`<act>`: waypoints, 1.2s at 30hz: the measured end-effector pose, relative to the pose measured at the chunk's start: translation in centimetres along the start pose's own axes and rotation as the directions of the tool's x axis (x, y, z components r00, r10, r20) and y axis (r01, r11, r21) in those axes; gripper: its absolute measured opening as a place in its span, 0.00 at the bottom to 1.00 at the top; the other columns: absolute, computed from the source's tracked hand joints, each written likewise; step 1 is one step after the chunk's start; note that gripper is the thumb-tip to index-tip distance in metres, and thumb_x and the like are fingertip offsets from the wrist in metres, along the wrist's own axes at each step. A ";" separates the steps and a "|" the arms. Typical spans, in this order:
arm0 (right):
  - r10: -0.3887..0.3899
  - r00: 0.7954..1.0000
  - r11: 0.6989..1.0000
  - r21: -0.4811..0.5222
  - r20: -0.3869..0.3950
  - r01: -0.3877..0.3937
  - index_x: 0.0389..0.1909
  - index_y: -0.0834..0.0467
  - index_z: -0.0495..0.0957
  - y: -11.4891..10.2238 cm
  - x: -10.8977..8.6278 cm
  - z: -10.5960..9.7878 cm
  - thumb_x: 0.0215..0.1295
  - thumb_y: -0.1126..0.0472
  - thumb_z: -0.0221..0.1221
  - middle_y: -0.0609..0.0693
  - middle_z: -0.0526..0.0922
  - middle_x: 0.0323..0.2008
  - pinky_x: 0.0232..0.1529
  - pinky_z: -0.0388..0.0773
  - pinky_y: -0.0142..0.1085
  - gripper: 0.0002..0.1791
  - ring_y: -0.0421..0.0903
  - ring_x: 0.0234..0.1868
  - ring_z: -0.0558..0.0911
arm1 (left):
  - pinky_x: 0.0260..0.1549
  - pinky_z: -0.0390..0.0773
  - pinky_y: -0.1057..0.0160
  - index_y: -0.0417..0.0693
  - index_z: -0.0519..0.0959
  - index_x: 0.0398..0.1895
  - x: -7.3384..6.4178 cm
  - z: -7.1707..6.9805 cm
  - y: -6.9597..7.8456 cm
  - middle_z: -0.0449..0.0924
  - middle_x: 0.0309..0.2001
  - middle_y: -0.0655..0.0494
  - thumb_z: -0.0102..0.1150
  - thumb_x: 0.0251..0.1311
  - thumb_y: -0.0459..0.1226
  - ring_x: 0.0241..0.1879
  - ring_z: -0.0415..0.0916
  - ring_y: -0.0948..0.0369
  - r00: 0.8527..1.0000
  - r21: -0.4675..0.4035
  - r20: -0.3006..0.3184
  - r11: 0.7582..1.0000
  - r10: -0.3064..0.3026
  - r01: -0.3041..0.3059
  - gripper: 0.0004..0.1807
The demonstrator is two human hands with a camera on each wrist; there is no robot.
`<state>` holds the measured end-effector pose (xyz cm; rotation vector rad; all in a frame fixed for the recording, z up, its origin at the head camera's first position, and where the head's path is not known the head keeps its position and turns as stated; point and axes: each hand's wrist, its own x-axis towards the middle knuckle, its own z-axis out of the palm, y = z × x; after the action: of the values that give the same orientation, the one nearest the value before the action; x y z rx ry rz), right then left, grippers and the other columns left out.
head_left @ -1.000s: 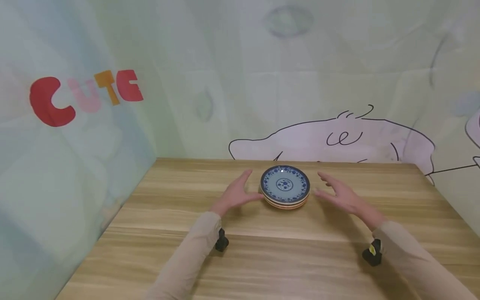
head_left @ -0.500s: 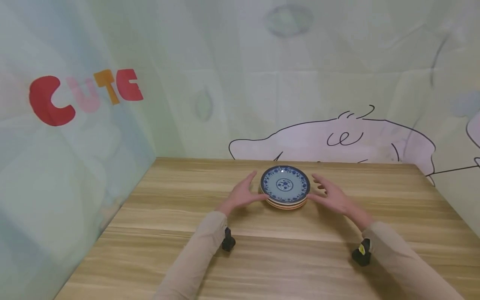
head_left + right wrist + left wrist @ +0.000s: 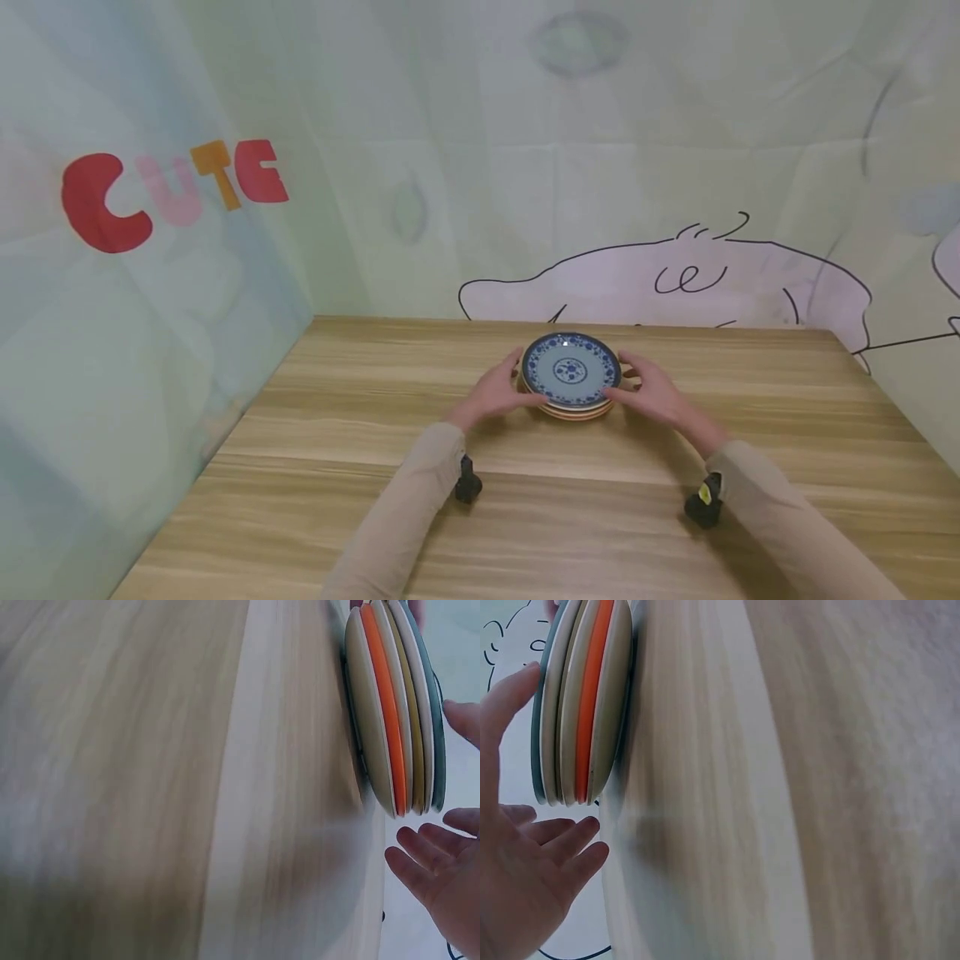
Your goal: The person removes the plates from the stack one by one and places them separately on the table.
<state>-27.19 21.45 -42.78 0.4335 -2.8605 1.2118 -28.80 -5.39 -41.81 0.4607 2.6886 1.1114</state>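
A stack of several round plates (image 3: 571, 372) sits on the wooden table; the top one is pale blue with a dark blue floral rim. An orange layer (image 3: 594, 701) shows among cream ones from the side. My left hand (image 3: 495, 394) is at the stack's left side, thumb right at the top rim, its fingers spread below the edge with a gap in the left wrist view. My right hand (image 3: 652, 397) mirrors it on the right, thumb overlapping the top plate's near rim. In the right wrist view its fingers (image 3: 424, 859) stand apart from the plates.
The wooden table (image 3: 360, 383) ends at a back wall cloth (image 3: 420, 167) printed with a cartoon outline. On the left cloth are the coloured letters CUTE (image 3: 93, 204). Each wrist carries a small black camera (image 3: 468, 481).
Both hands have moved inward toward the stack, the left one rightward and the right one leftward, so the thumbs now reach the top plate's rim. The plates have stayed in place.
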 end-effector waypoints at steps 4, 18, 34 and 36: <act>-0.022 1.000 1.000 -0.005 -0.017 0.022 0.62 0.71 0.58 -0.2 0.3 0.3 0.54 0.51 0.62 0.68 0.66 0.58 0.49 0.73 0.52 0.42 0.63 0.52 0.71 | 0.61 0.59 0.51 0.44 0.44 0.71 0.1 0.2 0.1 0.54 0.67 0.44 0.67 0.43 0.53 0.63 0.58 0.50 1.000 -0.038 0.009 0.999 -0.001 0.002 0.57; 0.040 0.999 0.994 0.099 -0.026 -0.037 0.61 0.75 0.56 -1.1 0.6 0.6 0.52 0.60 0.63 0.71 0.66 0.57 0.53 0.70 0.52 0.40 0.64 0.53 0.70 | 0.62 0.56 0.51 0.47 0.47 0.71 0.3 0.6 0.2 0.57 0.67 0.47 0.67 0.43 0.53 0.65 0.55 0.52 1.000 -0.035 -0.004 0.999 0.023 -0.023 0.55; 0.116 0.993 0.983 0.146 0.000 -0.115 0.64 0.72 0.52 -0.9 0.8 -0.4 0.54 0.62 0.60 0.71 0.66 0.57 0.58 0.65 0.52 0.41 0.64 0.56 0.68 | 0.62 0.59 0.54 0.49 0.50 0.70 0.5 0.5 0.3 0.62 0.64 0.49 0.68 0.42 0.54 0.63 0.60 0.54 1.000 -0.035 0.009 0.999 -0.004 0.004 0.53; 0.118 0.993 0.982 0.151 0.003 -0.117 0.64 0.72 0.52 -1.0 0.7 -0.6 0.54 0.62 0.60 0.71 0.66 0.57 0.58 0.65 0.53 0.40 0.65 0.57 0.67 | 0.61 0.60 0.54 0.47 0.51 0.70 0.5 0.4 0.3 0.63 0.64 0.49 0.67 0.42 0.54 0.62 0.60 0.54 1.000 -0.035 0.010 0.999 -0.006 0.006 0.53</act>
<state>-27.69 21.02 -41.58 0.2645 -2.8369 1.4529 -29.08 -4.76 -41.89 0.4512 2.6555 1.1491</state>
